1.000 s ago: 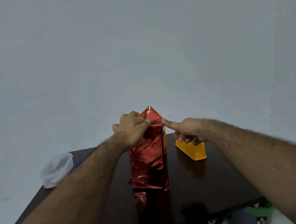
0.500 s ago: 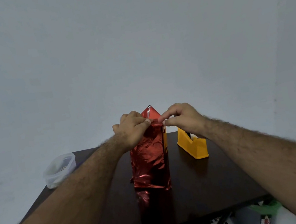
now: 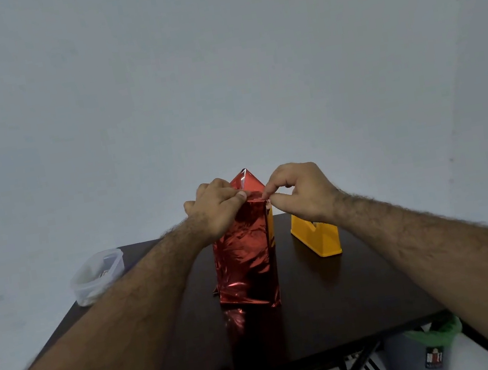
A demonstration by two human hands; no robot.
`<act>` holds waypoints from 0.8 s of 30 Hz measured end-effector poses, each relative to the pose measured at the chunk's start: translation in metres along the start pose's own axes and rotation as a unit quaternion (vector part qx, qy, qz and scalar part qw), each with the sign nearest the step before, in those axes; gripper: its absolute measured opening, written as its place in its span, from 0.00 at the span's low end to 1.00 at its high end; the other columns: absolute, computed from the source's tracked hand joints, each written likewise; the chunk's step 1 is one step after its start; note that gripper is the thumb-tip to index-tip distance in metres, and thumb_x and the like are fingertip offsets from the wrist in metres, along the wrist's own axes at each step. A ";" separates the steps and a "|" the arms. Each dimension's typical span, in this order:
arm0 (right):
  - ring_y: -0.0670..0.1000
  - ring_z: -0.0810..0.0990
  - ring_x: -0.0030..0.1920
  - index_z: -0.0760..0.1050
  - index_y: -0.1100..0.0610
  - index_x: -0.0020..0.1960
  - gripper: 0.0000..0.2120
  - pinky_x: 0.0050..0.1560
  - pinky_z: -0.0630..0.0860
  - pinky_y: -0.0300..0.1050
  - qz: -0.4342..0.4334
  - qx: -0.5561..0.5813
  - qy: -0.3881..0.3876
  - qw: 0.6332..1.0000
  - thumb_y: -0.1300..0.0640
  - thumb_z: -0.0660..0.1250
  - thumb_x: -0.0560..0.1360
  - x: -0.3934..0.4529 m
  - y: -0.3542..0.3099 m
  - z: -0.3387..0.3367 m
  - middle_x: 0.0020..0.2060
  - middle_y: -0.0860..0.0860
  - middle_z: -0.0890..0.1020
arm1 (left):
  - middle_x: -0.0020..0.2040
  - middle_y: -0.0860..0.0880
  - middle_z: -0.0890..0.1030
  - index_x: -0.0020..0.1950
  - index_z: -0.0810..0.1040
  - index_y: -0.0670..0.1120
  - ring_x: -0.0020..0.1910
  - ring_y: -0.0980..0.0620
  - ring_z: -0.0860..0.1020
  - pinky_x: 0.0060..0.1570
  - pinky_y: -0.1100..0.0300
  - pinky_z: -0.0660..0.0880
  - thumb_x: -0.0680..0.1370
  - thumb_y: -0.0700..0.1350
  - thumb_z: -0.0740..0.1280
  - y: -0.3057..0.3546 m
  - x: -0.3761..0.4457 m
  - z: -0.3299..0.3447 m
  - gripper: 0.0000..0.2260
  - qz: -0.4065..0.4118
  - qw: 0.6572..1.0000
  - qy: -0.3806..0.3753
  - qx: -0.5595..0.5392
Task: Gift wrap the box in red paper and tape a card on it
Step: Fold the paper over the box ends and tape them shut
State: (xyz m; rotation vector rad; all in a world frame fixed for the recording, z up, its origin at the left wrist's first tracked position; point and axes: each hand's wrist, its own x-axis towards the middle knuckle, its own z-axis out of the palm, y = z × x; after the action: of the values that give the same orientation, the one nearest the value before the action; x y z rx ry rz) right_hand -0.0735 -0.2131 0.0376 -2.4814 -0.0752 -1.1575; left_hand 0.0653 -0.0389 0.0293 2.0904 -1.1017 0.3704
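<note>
**Both hands at the top of the wrapped box**

A clear tub sits at the desk's left edge. Mid-desk stands the red-wrapped box, upright. The left hand grips its top fold; the right hand pinches the same fold. A yellow dispenser stands just beside, right.

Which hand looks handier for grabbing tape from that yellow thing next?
Probably the right hand: the yellow dispenser stands just below it, while the left hand grips the top of the red wrapped box, steadying it.
</note>
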 end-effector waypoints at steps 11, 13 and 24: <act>0.53 0.60 0.80 0.73 0.38 0.75 0.45 0.76 0.60 0.64 -0.026 -0.280 -0.145 0.949 0.16 0.41 0.71 -0.003 0.000 -0.001 0.79 0.44 0.69 | 0.61 0.59 0.75 0.64 0.86 0.61 0.66 0.56 0.64 0.60 0.49 0.54 0.87 0.57 0.59 -0.001 0.001 0.002 0.15 0.004 1.000 0.002 -0.003; 0.54 0.60 0.80 0.72 0.37 0.76 0.52 0.75 0.60 0.64 -0.043 -0.335 -0.147 0.930 0.13 0.36 0.66 -0.002 -0.005 0.000 0.78 0.45 0.70 | 0.61 0.59 0.75 0.63 0.85 0.61 0.66 0.56 0.64 0.60 0.49 0.54 0.87 0.57 0.59 -0.001 0.000 0.002 0.15 0.003 1.000 0.003 -0.001; 0.47 0.65 0.74 0.81 0.39 0.67 0.50 0.73 0.64 0.57 0.060 -0.180 -0.038 0.981 0.10 0.54 0.58 -0.006 -0.013 0.015 0.70 0.40 0.74 | 0.61 0.59 0.74 0.63 0.86 0.59 0.65 0.56 0.64 0.60 0.50 0.54 0.87 0.58 0.58 0.000 -0.006 0.001 0.17 0.007 1.000 0.020 0.015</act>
State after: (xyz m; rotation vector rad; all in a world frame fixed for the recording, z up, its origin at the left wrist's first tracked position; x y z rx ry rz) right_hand -0.0694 -0.1948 0.0290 -2.7968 0.2837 -1.1066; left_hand 0.0616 -0.0358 0.0257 2.0933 -1.0946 0.4365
